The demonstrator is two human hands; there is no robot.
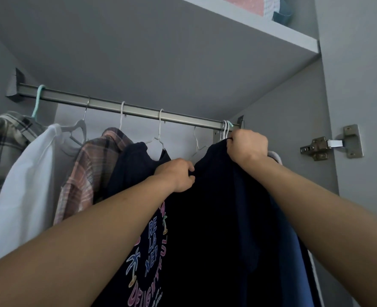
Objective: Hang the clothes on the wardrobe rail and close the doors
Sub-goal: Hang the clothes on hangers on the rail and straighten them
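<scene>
The right hand (247, 146) grips the top edge of a dark navy T-shirt (205, 218) just below the right end of the wardrobe rail (138, 110), fingers curled round the fabric. The left hand (178, 175) pinches the same shirt at its shoulder, lower and to the left. The shirt hangs beneath both hands, its coloured print facing the camera. Further left on the rail hang a dark garment (130, 167), a pink plaid shirt (88, 173), a white garment (25, 185) and a grey plaid shirt (3, 147). A door hinge (331, 146) sits on the right panel.
</scene>
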